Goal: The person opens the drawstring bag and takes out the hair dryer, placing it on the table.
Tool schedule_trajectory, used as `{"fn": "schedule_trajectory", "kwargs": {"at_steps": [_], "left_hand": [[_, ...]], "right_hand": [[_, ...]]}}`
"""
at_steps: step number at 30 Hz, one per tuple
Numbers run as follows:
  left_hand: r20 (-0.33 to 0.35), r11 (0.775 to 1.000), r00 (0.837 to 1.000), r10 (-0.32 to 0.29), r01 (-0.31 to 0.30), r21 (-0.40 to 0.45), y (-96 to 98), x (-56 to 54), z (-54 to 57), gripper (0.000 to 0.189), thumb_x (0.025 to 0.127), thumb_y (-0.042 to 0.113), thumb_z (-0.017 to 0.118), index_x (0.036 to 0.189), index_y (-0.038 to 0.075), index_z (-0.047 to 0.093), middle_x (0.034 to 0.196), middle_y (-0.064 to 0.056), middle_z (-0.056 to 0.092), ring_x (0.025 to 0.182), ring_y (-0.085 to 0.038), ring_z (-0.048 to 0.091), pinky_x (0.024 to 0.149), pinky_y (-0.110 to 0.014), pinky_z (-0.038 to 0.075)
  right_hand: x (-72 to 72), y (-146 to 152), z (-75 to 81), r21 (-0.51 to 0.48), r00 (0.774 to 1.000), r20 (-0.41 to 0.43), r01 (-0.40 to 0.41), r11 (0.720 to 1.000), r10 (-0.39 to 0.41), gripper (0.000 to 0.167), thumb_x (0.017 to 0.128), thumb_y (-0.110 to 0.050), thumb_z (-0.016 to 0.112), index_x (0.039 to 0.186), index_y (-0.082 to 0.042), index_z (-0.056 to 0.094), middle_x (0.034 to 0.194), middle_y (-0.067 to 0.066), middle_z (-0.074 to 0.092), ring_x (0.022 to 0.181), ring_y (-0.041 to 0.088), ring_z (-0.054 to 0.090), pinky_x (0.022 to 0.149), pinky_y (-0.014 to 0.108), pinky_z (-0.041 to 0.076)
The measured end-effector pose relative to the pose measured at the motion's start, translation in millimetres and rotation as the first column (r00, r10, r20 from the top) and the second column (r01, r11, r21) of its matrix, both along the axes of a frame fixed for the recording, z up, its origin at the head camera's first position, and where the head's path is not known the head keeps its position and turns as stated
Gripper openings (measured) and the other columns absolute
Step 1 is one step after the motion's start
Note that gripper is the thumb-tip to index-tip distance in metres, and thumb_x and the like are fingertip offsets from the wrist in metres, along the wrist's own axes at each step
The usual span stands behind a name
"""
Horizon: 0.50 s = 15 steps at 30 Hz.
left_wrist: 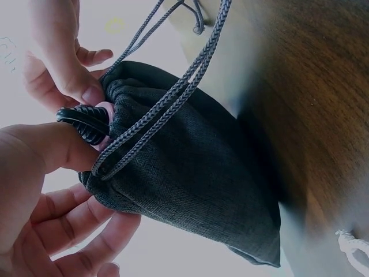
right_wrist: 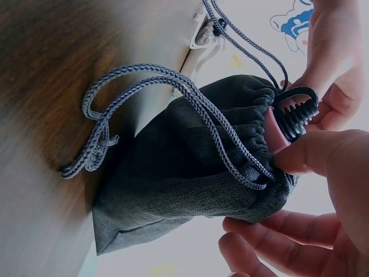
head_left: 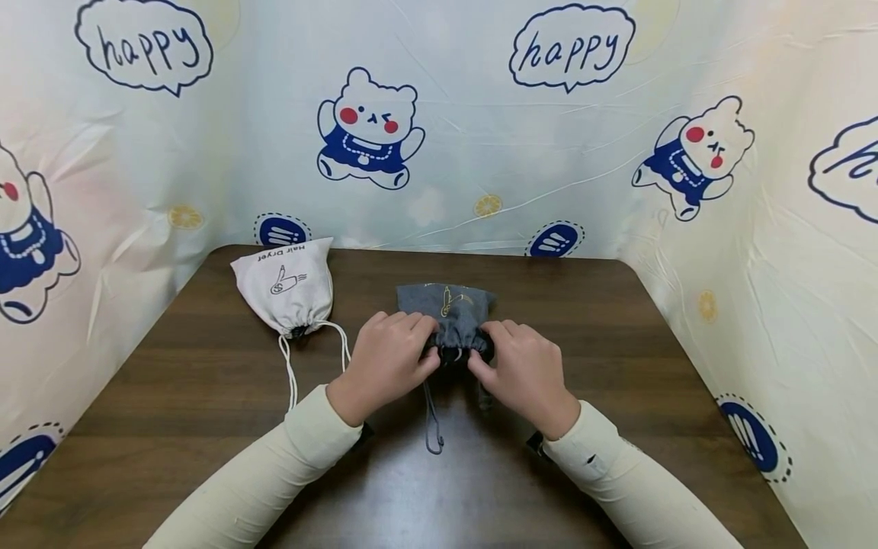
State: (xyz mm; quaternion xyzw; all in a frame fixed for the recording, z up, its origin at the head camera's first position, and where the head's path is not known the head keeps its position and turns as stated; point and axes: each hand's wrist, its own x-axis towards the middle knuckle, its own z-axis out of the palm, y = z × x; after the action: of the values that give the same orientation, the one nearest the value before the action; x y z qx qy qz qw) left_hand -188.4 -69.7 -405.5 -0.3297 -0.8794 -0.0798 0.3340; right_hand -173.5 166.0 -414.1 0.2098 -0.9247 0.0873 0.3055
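Note:
A dark grey drawstring bag point(head_left: 449, 309) with a yellow print stands on the table, its gathered mouth toward me. My left hand point(head_left: 391, 358) pinches the left side of that mouth between thumb and fingers. On the right side of the mouth, my right hand point(head_left: 524, 370) pinches the cloth in the same way. Inside the opening, between both thumbs, shows a pink end with a black ribbed cord guard point(right_wrist: 296, 120) and a black loop; the rest of it is hidden in the bag. Grey drawstrings point(left_wrist: 167, 104) hang from both sides of the mouth.
A white drawstring bag point(head_left: 291, 286) printed "Hair Dryer" lies at the back left of the brown table point(head_left: 425, 503), its white cords point(head_left: 288, 374) trailing toward my left forearm. A printed curtain point(head_left: 466, 137) encloses the back and sides.

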Motion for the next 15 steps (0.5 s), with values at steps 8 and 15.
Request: {"fn": "schedule_trajectory", "kwargs": {"at_steps": [8, 15], "left_hand": [[0.023, 1.000, 1.000, -0.002, 0.002, 0.005, -1.0, -0.9, 0.3, 0.017, 0.087, 0.023, 0.072, 0.100, 0.013, 0.074, 0.084, 0.001, 0.072, 0.066, -0.016, 0.064, 0.054, -0.032, 0.039], [0.013, 1.000, 1.000, -0.006, 0.005, 0.015, -2.0, -2.4, 0.9, 0.016, 0.087, 0.023, 0.072, 0.099, 0.013, 0.073, 0.083, 0.001, 0.072, 0.066, -0.016, 0.065, 0.054, -0.032, 0.040]], "right_hand": [[-1.5, 1.2, 0.2, 0.005, 1.000, -0.003, 0.003, 1.000, -0.003, 0.039, 0.087, -0.045, 0.074, 0.109, -0.014, 0.076, 0.088, 0.002, 0.074, 0.067, 0.019, 0.066, 0.047, 0.035, 0.049], [-2.0, 2.5, -0.2, 0.003, 1.000, -0.012, 0.005, 1.000, -0.005, 0.037, 0.087, -0.045, 0.074, 0.108, -0.014, 0.076, 0.088, 0.002, 0.074, 0.067, 0.019, 0.066, 0.046, 0.035, 0.049]]}}
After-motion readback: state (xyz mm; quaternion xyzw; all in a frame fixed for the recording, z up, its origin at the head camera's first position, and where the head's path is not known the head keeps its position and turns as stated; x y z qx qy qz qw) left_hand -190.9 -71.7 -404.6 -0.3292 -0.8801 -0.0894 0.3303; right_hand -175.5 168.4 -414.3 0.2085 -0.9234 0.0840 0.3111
